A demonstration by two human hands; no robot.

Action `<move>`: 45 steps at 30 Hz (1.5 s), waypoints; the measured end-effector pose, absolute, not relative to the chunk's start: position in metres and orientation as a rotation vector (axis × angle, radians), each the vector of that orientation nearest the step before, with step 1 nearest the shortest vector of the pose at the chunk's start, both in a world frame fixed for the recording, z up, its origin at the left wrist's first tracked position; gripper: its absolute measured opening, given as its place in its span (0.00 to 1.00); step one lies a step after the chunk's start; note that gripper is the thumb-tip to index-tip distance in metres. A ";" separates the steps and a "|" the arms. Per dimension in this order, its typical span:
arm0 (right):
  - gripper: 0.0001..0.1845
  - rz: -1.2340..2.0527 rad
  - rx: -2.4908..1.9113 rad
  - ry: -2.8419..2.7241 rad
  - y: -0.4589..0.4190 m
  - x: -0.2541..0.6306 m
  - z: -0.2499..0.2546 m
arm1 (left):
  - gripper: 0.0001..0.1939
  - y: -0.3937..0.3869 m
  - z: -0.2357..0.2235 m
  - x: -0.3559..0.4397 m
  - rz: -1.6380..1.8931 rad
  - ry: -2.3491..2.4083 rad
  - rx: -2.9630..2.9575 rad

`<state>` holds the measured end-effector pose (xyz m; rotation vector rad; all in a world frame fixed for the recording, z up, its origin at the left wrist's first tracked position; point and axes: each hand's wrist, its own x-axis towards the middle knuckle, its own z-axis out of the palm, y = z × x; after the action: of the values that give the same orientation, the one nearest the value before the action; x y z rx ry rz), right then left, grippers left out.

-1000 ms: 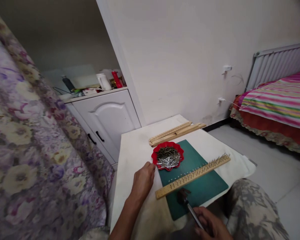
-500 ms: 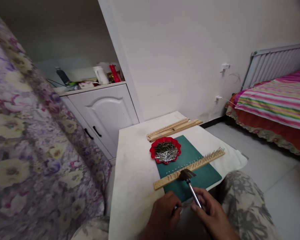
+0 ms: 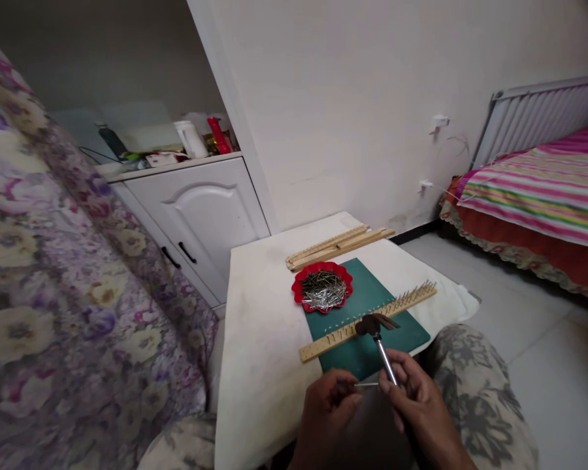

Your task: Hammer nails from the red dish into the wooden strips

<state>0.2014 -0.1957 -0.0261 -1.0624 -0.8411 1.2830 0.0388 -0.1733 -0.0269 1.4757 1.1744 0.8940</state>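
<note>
My right hand (image 3: 417,399) is closed around the handle of a claw hammer (image 3: 385,360), whose head hangs over a wooden strip. In front of me my left hand (image 3: 325,406) pinches a thin nail (image 3: 368,384), which points right and reaches the fingertips of my right hand. The wooden strip (image 3: 315,348) lies slantwise across a green mat (image 3: 357,279), with many nails standing in it, densest at its right end. A red scalloped dish (image 3: 294,287) beside it holds a heap of dark and silvery nails.
More wooden strips (image 3: 343,249) lie at the back of the cloth-covered table (image 3: 259,313). A white cabinet (image 3: 203,215) and a floral curtain (image 3: 98,261) stand on the left. A bed (image 3: 543,189) is on the right, beyond my knee (image 3: 485,391).
The nail now shows stretched between both hands, where before it was blurred. The hammer head has shifted slightly right and up. The view has tilted a little.
</note>
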 end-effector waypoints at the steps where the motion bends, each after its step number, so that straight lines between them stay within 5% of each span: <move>1: 0.20 1.284 -1.041 -0.836 -0.195 0.202 -0.025 | 0.07 -0.175 -0.033 0.043 0.928 1.140 1.329; 11: 0.20 1.361 -0.969 -0.868 -0.196 0.196 -0.032 | 0.10 -0.186 -0.055 0.075 1.240 0.922 0.831; 25: 0.19 1.326 -1.131 -0.929 -0.199 0.195 -0.033 | 0.07 -0.111 -0.046 0.004 1.295 1.539 1.871; 45: 0.17 1.321 -1.123 -0.893 -0.197 0.192 -0.034 | 0.08 -0.100 -0.054 0.008 1.161 1.571 1.998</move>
<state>0.1921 -0.1969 -0.0338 -1.1228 -0.8930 1.3215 0.0082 -0.1000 -0.0537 1.9978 1.5714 1.1614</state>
